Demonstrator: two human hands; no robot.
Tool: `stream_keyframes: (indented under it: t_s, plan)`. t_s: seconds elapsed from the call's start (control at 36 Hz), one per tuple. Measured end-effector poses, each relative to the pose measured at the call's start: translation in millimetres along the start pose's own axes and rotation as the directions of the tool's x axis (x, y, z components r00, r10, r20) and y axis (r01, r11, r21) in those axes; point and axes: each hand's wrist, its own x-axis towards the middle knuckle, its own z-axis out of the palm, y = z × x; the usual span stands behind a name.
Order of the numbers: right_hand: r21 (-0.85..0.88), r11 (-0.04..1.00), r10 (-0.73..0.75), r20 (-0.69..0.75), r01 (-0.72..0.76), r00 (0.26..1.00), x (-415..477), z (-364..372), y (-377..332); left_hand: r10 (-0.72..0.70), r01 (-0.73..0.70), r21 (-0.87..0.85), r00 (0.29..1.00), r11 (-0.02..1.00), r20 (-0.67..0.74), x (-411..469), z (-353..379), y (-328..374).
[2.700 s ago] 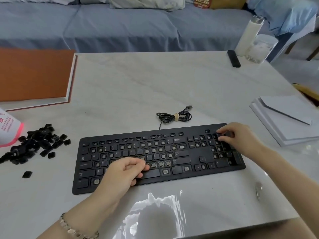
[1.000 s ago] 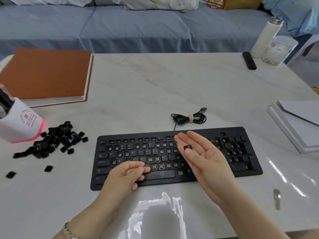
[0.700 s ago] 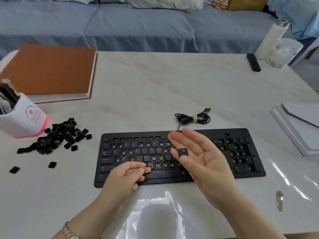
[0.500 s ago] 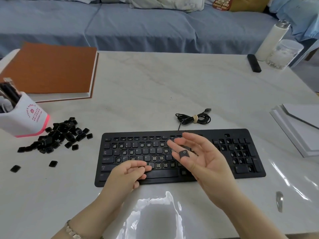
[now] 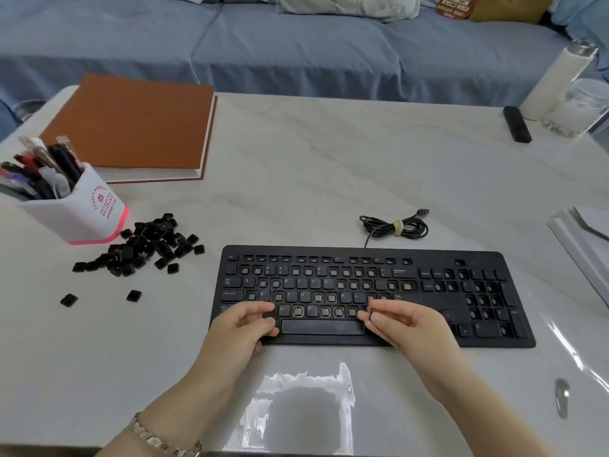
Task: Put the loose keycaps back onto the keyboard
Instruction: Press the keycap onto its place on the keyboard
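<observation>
right hand (image 5: 405, 324) pinches small black square keycap (image 5: 374, 315) over flat black plastic keyboard (image 5: 313, 339), bottom letter row. left hand (image 5: 244, 328) curled, can't tell if holding anything. Align keycap square over bare switch, press straight down. pile of loose black keycaps (image 5: 145, 245) lies to the left.

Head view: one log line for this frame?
right hand: pinches keycap over keyboard bottom row | left hand: curled at keyboard's left end, contents unclear | keycap pile: loose, left of keyboard

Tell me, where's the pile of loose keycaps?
In the head view, the pile of loose keycaps lies on the left, between the white pen cup and the keyboard.
</observation>
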Motion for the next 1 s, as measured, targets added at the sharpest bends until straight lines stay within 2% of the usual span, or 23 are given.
stream_keyframes:
  t_s: [0.08,0.28,0.39,0.56,0.64,1.0]
  plan:
    - [-0.16,0.987,-0.032,0.001,0.032,0.999,0.2,8.1,-2.7,0.017,-0.017,-0.009,0.999,1.0,-0.037,1.5,-11.7,-2.3]
    - [-0.216,0.973,-0.065,0.075,0.08,0.995,2.7,40.9,-7.1,0.064,-0.064,-0.009,0.997,0.998,-0.052,1.7,-36.0,-8.5]
    - [-0.477,0.841,-0.242,0.091,0.256,0.966,9.8,61.0,-1.4,0.062,-0.065,-0.042,0.996,0.997,-0.064,3.1,-46.8,-14.3]
    - [-0.575,0.718,-0.354,0.183,0.392,0.917,20.6,86.0,4.0,0.053,-0.059,-0.081,0.996,0.995,-0.069,1.7,-54.2,-19.8]
    - [-0.624,0.668,-0.377,0.187,0.406,0.907,26.8,95.9,4.6,0.038,-0.045,-0.114,0.997,0.992,-0.067,2.1,-54.8,-23.1]
    - [-0.708,0.614,-0.311,0.188,0.348,0.931,41.1,111.5,1.5,-0.025,0.01,-0.252,0.998,0.968,-0.059,2.7,-58.5,-22.9]
